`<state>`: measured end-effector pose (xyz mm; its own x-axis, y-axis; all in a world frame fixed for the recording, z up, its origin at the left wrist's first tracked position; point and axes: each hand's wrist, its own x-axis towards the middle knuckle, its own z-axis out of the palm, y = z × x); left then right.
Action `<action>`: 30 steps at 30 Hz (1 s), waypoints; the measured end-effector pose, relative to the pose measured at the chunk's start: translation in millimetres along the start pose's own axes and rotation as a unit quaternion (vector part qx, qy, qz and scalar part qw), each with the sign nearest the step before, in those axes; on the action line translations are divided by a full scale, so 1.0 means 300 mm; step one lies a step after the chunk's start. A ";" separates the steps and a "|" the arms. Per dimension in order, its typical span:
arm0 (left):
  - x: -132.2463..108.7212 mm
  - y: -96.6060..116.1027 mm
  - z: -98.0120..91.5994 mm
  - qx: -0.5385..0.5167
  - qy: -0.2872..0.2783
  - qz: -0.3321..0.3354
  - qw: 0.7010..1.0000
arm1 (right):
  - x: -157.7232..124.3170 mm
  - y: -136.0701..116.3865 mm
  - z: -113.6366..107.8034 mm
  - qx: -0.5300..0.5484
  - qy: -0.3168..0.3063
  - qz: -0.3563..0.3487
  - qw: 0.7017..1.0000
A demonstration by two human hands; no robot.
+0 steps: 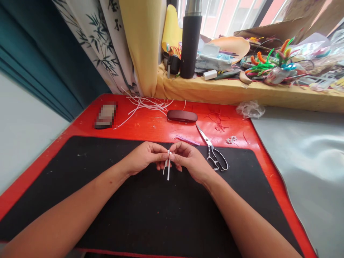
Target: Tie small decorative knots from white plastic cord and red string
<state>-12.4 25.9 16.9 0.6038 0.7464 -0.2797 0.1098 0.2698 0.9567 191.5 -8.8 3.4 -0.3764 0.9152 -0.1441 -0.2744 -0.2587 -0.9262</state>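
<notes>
My left hand (146, 156) and my right hand (189, 159) meet fingertip to fingertip above a black mat (80, 172) on a red table (150, 125). Both pinch a thin white strip (168, 168) whose two ends hang down between them. The fingers of each hand are closed on the strip's top. Silver scissors (213, 150) lie just right of my right hand. A small pink tool (186, 140) lies behind my right hand.
A bundle of white strips (147, 104), a dark red case (182, 115), red scraps (219, 120) and a blurred dark object (105, 115) lie on the table's far part. A tall black bottle (190, 43) and craft clutter stand on the yellow ledge (242, 91).
</notes>
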 end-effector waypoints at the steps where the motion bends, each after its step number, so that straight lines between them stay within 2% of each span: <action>1: -0.001 0.000 0.000 0.000 0.000 -0.001 1.000 | 0.000 0.001 0.000 0.001 -0.001 -0.001 1.000; 17: -0.002 -0.006 -0.007 -0.012 -0.037 -0.028 0.999 | -0.002 0.003 0.000 0.016 -0.021 0.015 1.000; 24: -0.001 -0.014 -0.017 -0.017 -0.039 -0.026 0.999 | -0.002 0.008 -0.005 0.012 -0.010 0.015 1.000; 30: -0.001 -0.019 -0.019 -0.059 -0.048 -0.049 0.996 | -0.001 0.016 -0.013 0.004 -0.017 0.010 1.000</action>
<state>-17.9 27.6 11.2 0.6674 0.6534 -0.3573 0.0816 0.4127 0.9072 193.7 -9.1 -2.3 -0.4109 0.8993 -0.1501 -0.2745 -0.2790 -0.9202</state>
